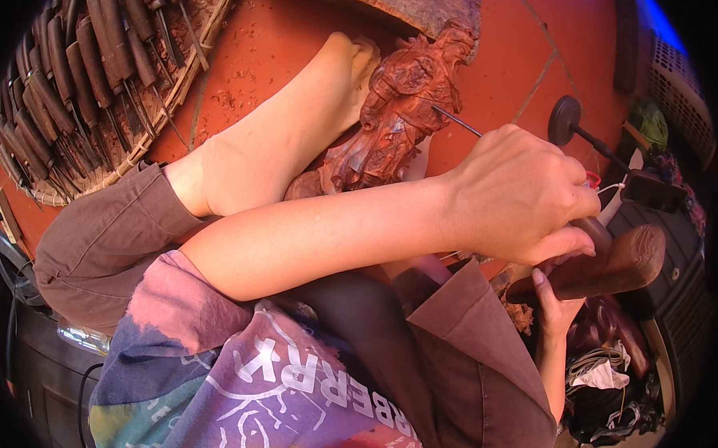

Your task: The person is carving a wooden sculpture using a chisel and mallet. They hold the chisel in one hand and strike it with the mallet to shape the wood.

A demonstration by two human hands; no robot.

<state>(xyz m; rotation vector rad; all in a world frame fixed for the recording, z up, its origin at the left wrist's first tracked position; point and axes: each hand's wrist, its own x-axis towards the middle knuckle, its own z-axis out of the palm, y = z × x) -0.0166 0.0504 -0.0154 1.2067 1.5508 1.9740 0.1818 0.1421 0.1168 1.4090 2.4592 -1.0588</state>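
Observation:
A reddish-brown carved wooden figure (408,106) lies tilted on the floor against my bare foot (342,71). My left hand (520,195) reaches across my body and is closed around a chisel (457,122). The chisel's thin steel shaft runs from the fist to the figure, its tip at the carved surface. Most of its handle is hidden by the hand. Lower right, my right hand (559,309) is closed on a dark wooden mallet (626,264), just below the left hand. My left hand partly covers the mallet.
A round woven tray (176,96) at the upper left holds many wooden-handled chisels (86,60). A wooden board (416,6) lies beyond the figure on the red tiled floor (510,62). Wood chips are scattered about. At right are a perforated crate (681,102) and a black plastic bag (619,419).

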